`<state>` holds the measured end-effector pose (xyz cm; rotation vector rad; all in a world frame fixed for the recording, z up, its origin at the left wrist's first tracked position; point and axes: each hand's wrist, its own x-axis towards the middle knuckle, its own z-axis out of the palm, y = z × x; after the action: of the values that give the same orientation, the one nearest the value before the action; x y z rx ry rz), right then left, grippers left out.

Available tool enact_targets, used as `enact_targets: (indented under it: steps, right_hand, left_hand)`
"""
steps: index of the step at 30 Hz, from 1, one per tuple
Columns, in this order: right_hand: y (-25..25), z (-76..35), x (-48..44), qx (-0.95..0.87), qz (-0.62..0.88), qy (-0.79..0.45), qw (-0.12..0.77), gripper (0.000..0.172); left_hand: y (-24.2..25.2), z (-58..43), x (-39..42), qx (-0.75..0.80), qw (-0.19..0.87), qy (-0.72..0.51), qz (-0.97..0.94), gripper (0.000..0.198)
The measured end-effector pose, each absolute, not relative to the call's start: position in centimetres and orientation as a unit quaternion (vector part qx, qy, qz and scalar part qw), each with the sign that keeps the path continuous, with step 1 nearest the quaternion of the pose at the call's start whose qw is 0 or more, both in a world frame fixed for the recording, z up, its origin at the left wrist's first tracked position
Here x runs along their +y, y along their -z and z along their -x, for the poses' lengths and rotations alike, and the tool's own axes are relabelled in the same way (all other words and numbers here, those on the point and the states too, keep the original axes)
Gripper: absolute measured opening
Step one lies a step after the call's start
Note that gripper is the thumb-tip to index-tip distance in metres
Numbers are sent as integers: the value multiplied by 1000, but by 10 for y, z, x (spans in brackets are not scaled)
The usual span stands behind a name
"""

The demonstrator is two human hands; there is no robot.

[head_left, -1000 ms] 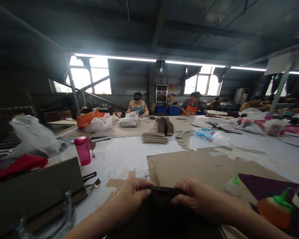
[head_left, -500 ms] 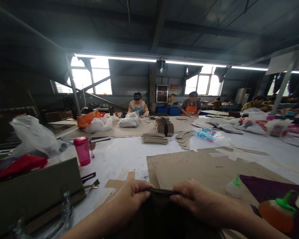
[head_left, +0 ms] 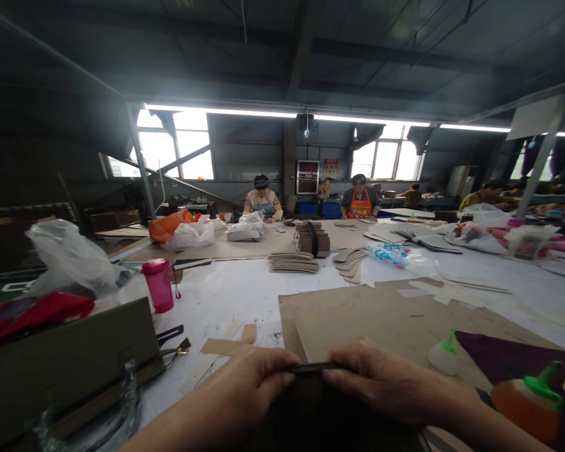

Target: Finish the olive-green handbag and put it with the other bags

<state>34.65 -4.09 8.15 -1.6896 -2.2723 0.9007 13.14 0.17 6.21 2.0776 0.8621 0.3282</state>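
My left hand (head_left: 252, 383) pinches the thick upper edge of a dark piece (head_left: 311, 414), thumb on the near side. Close beside it, my right hand (head_left: 376, 376) grips the same edge. A short stretch of edge shows between the two thumbs. Most of the dark piece hangs in shadow at the bottom of the view, so its full shape cannot be made out. To the left stands an olive-green handbag (head_left: 75, 361) with a plastic-wrapped handle (head_left: 129, 408) and a zip pull (head_left: 182, 350). Tan strips (head_left: 223, 346) lie beyond my left hand.
A pink bottle (head_left: 159, 289) stands behind the handbag. Grey-brown board (head_left: 358, 314) covers the table's middle. On the right are a white squeeze bottle (head_left: 445, 356), an orange-filled one (head_left: 527, 402) and purple cloth (head_left: 494, 358). Stacked pieces (head_left: 293, 262) lie farther back; two people (head_left: 263, 201) sit opposite.
My left hand has shifted slightly right along the edge, so the gap between my hands is narrower. Both hands keep hold of the dark piece. The view has shifted a little.
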Motion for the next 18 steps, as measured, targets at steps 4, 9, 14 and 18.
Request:
enact_targets:
  steps: [4,9,14,18]
  right_hand:
    - [-83,-346,-39,-765,545,-328,98,22]
    - [-81,-346,-36,-768,524,-355,95,20]
    - [-82,-343,-37,-778,556,-286,64,27]
    - [-87,-338,-37,-786,561,-257,43,30]
  left_hand:
    - [-64,-133,0,284,490,-146,-811,33]
    - [-63,-135,1,253,543,-158,-785,32]
    - [-60,-136,1,314,481,-154,-804,25]
    - [-55,-137,2,338,457,-160,-807,25]
